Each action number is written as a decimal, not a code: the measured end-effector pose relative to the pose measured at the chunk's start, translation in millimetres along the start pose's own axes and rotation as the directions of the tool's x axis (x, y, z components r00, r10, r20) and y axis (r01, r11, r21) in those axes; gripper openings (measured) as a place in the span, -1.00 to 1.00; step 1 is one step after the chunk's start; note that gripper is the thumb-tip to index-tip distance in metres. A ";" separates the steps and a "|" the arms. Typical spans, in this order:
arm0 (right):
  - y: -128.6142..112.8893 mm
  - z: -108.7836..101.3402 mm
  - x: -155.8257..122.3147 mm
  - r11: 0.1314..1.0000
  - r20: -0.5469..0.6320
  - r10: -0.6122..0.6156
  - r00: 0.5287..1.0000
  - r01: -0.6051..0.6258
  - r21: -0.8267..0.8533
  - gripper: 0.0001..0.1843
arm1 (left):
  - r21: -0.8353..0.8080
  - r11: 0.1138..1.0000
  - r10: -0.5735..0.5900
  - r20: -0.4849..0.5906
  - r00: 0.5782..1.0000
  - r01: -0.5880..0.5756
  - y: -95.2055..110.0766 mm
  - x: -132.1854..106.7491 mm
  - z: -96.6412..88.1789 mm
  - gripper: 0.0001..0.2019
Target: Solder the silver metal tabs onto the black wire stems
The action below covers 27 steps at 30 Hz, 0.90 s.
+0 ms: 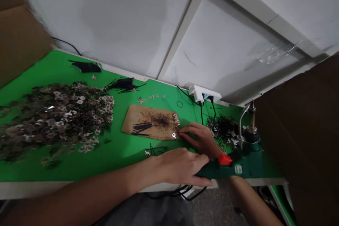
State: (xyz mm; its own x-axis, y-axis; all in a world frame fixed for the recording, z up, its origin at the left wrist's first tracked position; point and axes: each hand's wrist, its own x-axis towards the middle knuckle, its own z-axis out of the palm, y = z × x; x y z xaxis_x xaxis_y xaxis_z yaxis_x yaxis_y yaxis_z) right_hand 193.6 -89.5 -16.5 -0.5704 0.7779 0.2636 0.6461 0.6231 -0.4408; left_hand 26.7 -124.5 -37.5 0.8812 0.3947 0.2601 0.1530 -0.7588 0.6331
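A green soldering gun (251,159) with a red trigger and a metal tip pointing up lies across the front right of the bench. My left hand (182,166) is closed round the end of its handle. Beyond the gun, my right hand (202,137) is at the right edge of a brown cardboard piece (128,122), thumb and fingers pinched together; whatever is between them is hidden. Close to those fingertips lies a small silvery metal part (173,135), with a row of similar parts (176,119) above it. Short black wires (141,128) rest on the dark-speckled cardboard.
A large heap of small metal parts (66,116) covers the left of the green bench. Black wire bundles (123,84) lie behind it. A white power strip (205,94) stands by the wall, near a dark wire pile (225,127). Cardboard walls (304,130) flank the bench.
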 end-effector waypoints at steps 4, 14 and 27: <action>-4.5 -0.7 1.6 1.000 0.009 -0.010 1.000 0.010 0.000 -0.89 | -0.001 1.000 0.005 0.006 1.000 -0.005 0.8 -0.4 -2.0 -0.49; -6.7 6.3 13.6 0.980 0.124 -0.191 0.974 0.182 0.085 -0.81 | 0.016 1.000 0.000 0.046 0.999 -0.001 4.7 2.5 -7.1 -0.47; -0.5 -10.3 3.1 0.991 0.066 -0.075 0.995 0.081 -0.107 -0.84 | 0.090 0.996 -0.002 0.018 1.000 0.001 3.4 0.4 -1.7 -0.47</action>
State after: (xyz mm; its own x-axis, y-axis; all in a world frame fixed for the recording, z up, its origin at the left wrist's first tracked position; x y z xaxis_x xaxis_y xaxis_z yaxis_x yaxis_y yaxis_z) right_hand 196.7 -86.6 -6.6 -0.6493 0.7222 0.2383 0.6482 0.6894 -0.3233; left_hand 26.8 -126.1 -34.1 0.8888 0.3870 0.2454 0.1930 -0.8020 0.5653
